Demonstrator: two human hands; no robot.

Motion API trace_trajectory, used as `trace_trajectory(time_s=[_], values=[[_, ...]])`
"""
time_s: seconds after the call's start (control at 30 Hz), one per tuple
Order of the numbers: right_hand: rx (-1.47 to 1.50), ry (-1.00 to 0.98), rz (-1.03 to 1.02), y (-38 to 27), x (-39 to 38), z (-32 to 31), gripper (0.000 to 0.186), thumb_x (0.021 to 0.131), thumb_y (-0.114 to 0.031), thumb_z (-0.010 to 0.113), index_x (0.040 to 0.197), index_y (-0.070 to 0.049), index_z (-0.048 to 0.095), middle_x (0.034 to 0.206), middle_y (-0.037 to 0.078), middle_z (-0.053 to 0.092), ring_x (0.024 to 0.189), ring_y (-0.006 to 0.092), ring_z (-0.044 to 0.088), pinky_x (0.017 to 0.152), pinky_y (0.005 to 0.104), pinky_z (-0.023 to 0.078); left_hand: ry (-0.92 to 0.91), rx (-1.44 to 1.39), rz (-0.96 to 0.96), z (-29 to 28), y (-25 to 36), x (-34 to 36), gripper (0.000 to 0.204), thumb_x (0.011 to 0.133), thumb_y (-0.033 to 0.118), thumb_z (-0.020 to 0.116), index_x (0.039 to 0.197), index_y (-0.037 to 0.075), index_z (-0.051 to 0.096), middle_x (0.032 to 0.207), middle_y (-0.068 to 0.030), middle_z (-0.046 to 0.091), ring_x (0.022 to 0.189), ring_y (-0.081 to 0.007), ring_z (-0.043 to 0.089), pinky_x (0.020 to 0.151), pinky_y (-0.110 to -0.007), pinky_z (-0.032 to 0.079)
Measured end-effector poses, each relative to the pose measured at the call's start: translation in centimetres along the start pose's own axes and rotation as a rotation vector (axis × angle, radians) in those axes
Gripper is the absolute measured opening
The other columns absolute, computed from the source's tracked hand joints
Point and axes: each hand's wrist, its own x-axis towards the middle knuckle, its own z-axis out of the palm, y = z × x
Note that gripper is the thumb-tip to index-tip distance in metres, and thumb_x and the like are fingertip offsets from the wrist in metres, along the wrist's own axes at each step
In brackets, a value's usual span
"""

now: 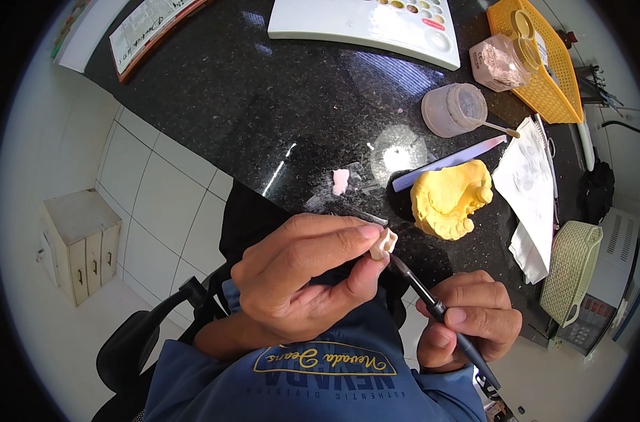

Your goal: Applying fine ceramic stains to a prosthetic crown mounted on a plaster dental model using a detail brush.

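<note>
"White tooth-like piece [385, 243]: position?"

"Pinched between thumb and fingertips of the left hand [295, 271], over the counter's near edge."

"Right hand [471, 320]?"

"Fingers closed around a slim black brush-like tool [423, 290], its tip close to the piece. Contact: cannot tell."

"Beyond the hands?"

"Dark speckled counter [277, 105]. Just farther, a pink scrap [340, 181]. Right of it, a yellow dental cast [432, 188] beside a lilac strip [413, 177]. Farther still, an open jar [443, 116]; at the far side, a white palette [334, 28]."
</note>
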Motion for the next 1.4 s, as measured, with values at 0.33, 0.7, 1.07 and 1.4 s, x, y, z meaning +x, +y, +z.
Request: trace_trajectory(time_s=[0.33, 0.7, 1.07, 1.4], values=[[-0.021, -0.043, -0.011, 0.1, 0.4, -0.1, 0.026, 0.063, 0.001, 0.076, 0.084, -0.004, 0.062, 0.074, 0.009, 0.062, 0.061, 0.0212, 0.065, 0.051, 0.0284, 0.054, -0.015, -0.016, -0.007, -0.1, 0.0, 0.2, 0.028, 0.069, -0.005, 0.074, 0.095, -0.002, 0.063, 0.082, -0.0140, 0.066, 0.073, -0.0195, 0.069, 0.063, -0.025, 0.059], [-0.015, -0.007, -0.014, 0.1, -0.1, -0.2, 0.024, 0.062, 0.001, 0.075, 0.081, -0.003, 0.062, 0.074, 0.010, 0.062, 0.060, 0.0212, 0.064, 0.051, 0.0276, 0.054, -0.016, -0.015, 0.003, 0.0, 0.0, -0.2, 0.028, 0.070, -0.005, 0.073, 0.095, -0.002, 0.062, 0.082, -0.0138, 0.066, 0.073, -0.0193, 0.068, 0.062, -0.025, 0.058], [0.017, 0.021, -0.120, 0.8, -0.2, -0.3, 0.028, 0.069, 0.001, 0.074, 0.091, -0.004, 0.058, 0.081, 0.009, 0.058, 0.059, 0.0199, 0.062, 0.050, 0.0273, 0.053, 0.002, -0.002, 0.013, 0.0, -0.1, 0.3, 0.027, 0.069, -0.005, 0.074, 0.093, -0.002, 0.063, 0.081, -0.0138, 0.067, 0.071, -0.0195, 0.068, 0.061, -0.025, 0.057], [-0.261, 0.250, -0.192, -2.5, 8.3, -5.1, 0.032, 0.088, -0.028, 0.056, 0.098, 0.002, 0.048, 0.078, 0.012, 0.047, 0.050, 0.0087, 0.043, 0.044, 0.0177, 0.038, 0.008, -0.145, -0.008, -1.2, -0.3, 0.2, 0.024, 0.071, -0.010, 0.070, 0.093, -0.003, 0.062, 0.084, -0.0156, 0.067, 0.076, -0.0190, 0.068, 0.066, -0.025, 0.056]])
